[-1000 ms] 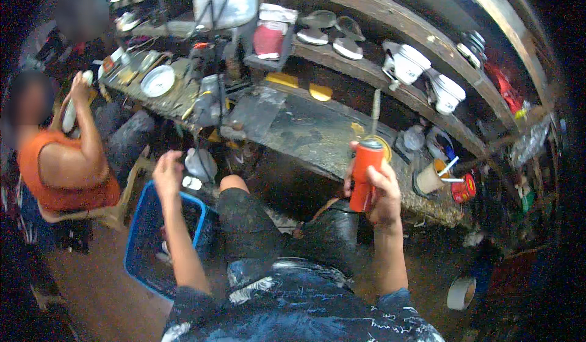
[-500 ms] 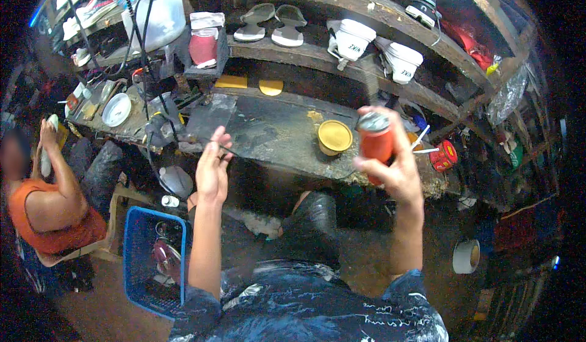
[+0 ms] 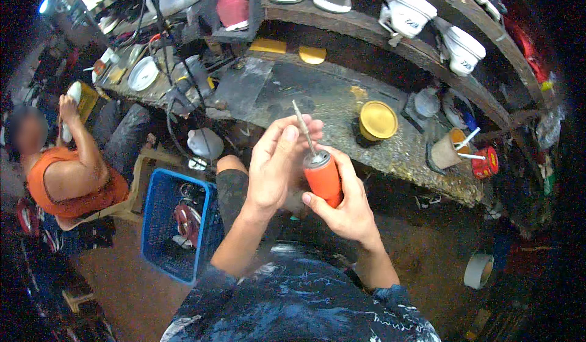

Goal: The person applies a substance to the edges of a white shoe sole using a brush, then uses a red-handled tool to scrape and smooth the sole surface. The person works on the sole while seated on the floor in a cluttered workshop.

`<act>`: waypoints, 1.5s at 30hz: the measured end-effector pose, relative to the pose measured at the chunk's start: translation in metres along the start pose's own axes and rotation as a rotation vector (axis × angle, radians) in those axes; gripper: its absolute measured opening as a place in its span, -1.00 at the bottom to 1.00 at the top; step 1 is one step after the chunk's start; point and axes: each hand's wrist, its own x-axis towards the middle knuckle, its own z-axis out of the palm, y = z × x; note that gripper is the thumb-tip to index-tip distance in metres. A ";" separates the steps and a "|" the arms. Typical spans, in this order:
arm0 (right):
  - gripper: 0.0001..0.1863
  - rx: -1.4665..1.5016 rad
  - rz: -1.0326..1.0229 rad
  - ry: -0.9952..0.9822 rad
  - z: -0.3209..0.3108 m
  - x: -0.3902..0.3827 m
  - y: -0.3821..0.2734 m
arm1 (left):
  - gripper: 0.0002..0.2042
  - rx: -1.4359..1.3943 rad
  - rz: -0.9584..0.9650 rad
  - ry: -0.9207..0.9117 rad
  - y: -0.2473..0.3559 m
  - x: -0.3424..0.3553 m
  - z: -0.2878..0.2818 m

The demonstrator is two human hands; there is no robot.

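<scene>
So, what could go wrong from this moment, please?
The right hand holds the orange can out in front of the bench, so a slip might drop it. The thin stick slants up from the can's top beside the left hand; whether that hand grips it is unclear, so a bump might jolt the can.

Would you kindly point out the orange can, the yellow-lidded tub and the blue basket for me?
Orange can (image 3: 323, 180): head view, on its side wall.
Yellow-lidded tub (image 3: 378, 120): head view, on its lid.
Blue basket (image 3: 204, 226): head view, on its right-hand rim.
</scene>
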 end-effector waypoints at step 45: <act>-0.18 -0.102 0.195 -0.052 0.086 -0.009 -0.003 | -0.62 -0.527 -0.229 0.234 0.009 -0.022 -0.044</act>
